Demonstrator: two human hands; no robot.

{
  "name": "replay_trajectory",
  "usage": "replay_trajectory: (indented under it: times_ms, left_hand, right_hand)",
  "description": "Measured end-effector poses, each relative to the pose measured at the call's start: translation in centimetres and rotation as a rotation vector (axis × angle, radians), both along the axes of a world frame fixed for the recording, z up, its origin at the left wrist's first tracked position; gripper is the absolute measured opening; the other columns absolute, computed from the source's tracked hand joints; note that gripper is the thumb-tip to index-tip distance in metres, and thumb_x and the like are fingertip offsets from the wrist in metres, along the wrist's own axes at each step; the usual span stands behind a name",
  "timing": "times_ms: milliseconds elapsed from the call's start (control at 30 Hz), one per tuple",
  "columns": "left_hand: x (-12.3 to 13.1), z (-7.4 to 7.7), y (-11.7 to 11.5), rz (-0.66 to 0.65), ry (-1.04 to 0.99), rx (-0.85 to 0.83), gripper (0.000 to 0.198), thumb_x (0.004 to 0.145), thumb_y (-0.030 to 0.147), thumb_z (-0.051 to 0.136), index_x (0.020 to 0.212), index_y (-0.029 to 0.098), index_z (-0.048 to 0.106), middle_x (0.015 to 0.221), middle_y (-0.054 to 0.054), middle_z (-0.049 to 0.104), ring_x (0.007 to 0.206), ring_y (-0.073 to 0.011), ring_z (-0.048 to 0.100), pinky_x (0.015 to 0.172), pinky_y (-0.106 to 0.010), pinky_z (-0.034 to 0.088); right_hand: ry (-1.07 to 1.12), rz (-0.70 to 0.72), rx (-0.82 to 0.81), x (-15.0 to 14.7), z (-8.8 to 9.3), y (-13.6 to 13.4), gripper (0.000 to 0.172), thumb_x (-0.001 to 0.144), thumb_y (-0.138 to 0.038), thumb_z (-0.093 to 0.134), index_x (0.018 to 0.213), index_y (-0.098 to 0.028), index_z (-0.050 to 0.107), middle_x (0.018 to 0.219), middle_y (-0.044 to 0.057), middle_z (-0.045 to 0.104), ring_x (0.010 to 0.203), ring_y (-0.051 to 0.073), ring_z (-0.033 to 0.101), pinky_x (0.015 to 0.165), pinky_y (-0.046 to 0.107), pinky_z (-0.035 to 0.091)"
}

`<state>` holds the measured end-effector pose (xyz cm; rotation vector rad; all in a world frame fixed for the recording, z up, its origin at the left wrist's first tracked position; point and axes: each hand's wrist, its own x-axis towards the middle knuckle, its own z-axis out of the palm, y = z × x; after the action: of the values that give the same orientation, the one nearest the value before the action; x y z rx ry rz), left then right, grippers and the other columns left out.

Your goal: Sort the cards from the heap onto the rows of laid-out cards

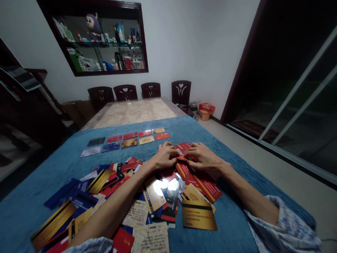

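Beige card at pile's near edge | left hand and right hand pinching red card above pile's far right | blue cloth separates pile from counter's right edge, card rows beyond

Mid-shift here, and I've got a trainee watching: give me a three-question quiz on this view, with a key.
1. True or false: the rows of cards lie on the blue cloth.
2. Which colour mainly shows on the cards between the left hand and right hand? A) blue B) red C) black
3. How many chairs show beyond the table?

Key: 1. True. 2. B. 3. Four.
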<state>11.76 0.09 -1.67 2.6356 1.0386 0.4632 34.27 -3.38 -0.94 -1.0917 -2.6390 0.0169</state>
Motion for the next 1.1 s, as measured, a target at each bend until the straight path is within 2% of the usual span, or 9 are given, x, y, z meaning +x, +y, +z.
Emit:
replay_trajectory:
  times_ms: [167, 333, 467, 667, 900, 1100]
  left_hand:
    - [-0.1, -0.3, 0.5, 0.051, -0.033, 0.02, 0.032, 0.083, 0.011, 0.054, 0.101, 0.024, 0.077, 0.102, -0.007, 0.073, 0.112, -0.0265, 0.051, 0.101, -0.05, 0.04]
    - [-0.2, -0.8, 0.9, 0.106, -0.12, 0.025, 0.03, 0.084, 0.01, 0.055, 0.101, 0.02, 0.077, 0.099, -0.008, 0.071, 0.106, -0.0229, 0.057, 0.097, -0.041, 0.047]
    - [-0.1, -1.1, 1.1, 0.16, -0.194, 0.024, 0.035, 0.084, 0.009, 0.054, 0.11, 0.019, 0.075, 0.105, -0.009, 0.07, 0.101, -0.0211, 0.061, 0.095, -0.037, 0.05]
    - [-0.2, -1.5, 1.3, 0.168, -0.252, 0.027, 0.037, 0.085, 0.008, 0.053, 0.115, 0.017, 0.072, 0.108, -0.011, 0.07, 0.1, -0.0211, 0.064, 0.096, -0.036, 0.051]
    - [-0.1, -1.2, 0.9, 0.178, -0.196, 0.086, 0.052, 0.08, 0.004, 0.052, 0.128, 0.021, 0.063, 0.103, -0.008, 0.068, 0.097, -0.0217, 0.063, 0.094, -0.038, 0.05]
    - [-0.1, -1.0, 0.4, 0.21, -0.154, 0.119, 0.046, 0.082, 0.004, 0.049, 0.122, 0.022, 0.061, 0.095, -0.006, 0.067, 0.091, -0.0218, 0.06, 0.088, -0.036, 0.05]
  right_hand:
    - [0.085, -0.025, 0.044, 0.6, -0.5, 0.7, 0.029, 0.093, -0.027, 0.049, 0.095, -0.02, 0.077, 0.087, 0.01, 0.071, 0.09, 0.024, 0.057, 0.086, 0.04, 0.039]
    - [0.097, -0.076, 0.092, 0.9, -1.2, 1.3, 0.032, 0.097, -0.025, 0.044, 0.093, -0.02, 0.076, 0.082, 0.009, 0.07, 0.082, 0.02, 0.057, 0.081, 0.034, 0.039]
    - [0.113, -0.167, 0.111, 0.9, -1.7, 1.6, 0.028, 0.093, -0.022, 0.051, 0.109, -0.02, 0.074, 0.091, 0.01, 0.069, 0.084, 0.02, 0.058, 0.08, 0.032, 0.04]
    - [0.114, -0.219, 0.082, 0.7, -1.9, 1.7, 0.041, 0.091, -0.017, 0.051, 0.129, -0.023, 0.066, 0.093, 0.009, 0.069, 0.083, 0.02, 0.059, 0.08, 0.032, 0.042]
    - [0.157, -0.247, 0.119, 0.3, -2.4, 1.9, 0.039, 0.09, -0.014, 0.053, 0.127, -0.02, 0.062, 0.095, 0.009, 0.068, 0.085, 0.021, 0.059, 0.082, 0.033, 0.042]
    - [0.198, -0.252, 0.135, -0.1, -2.4, 1.8, 0.037, 0.088, -0.01, 0.054, 0.121, -0.021, 0.063, 0.098, 0.009, 0.069, 0.087, 0.022, 0.059, 0.082, 0.033, 0.042]
